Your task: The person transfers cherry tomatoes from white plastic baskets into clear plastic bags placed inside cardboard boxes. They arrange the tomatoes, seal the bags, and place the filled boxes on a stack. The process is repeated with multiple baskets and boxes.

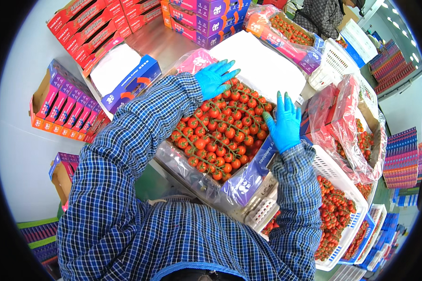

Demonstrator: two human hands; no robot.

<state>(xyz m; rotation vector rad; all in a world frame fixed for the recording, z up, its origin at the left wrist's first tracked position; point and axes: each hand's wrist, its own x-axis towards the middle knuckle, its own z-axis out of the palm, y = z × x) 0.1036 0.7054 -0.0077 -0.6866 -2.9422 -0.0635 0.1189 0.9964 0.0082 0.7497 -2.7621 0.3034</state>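
Cherry tomatoes on the vine (218, 137) fill a printed cardboard box (244, 186) in front of me, with clear plastic film (211, 191) draped over its near side. My left hand (214, 79), in a blue glove with green-stained fingertips, rests at the far left edge of the tomatoes, fingers spread. At the right edge of the box, my right hand (285, 123) is also gloved and spread; its thumb reaches over the tomatoes. Neither hand grips anything that I can see. White paper (260, 63) lies just beyond the box.
Red tomato cartons (91, 31) and purple cartons (211, 21) are stacked at the back. A filled box (285, 35) stands far right, near a person (320, 17). On the right are a film-wrapped box (344, 123) and a white crate (351, 189) of tomatoes. A paper-lined carton (116, 70) sits left.
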